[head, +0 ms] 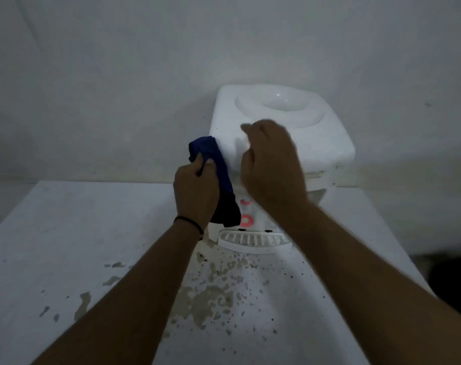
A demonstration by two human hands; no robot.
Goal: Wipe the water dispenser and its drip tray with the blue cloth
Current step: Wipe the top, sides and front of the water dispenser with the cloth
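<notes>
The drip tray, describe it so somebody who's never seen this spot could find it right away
Start at the white water dispenser standing against the wall on the stained white table. Drop down its front, past the red ring markings, to its foot. The drip tray juts out there toward the viewer: a shallow white tray with a slotted grille top, the only ribbed surface around.

Dim, bluish, grainy light; the right hand [270, 164] is motion-blurred.
</notes>
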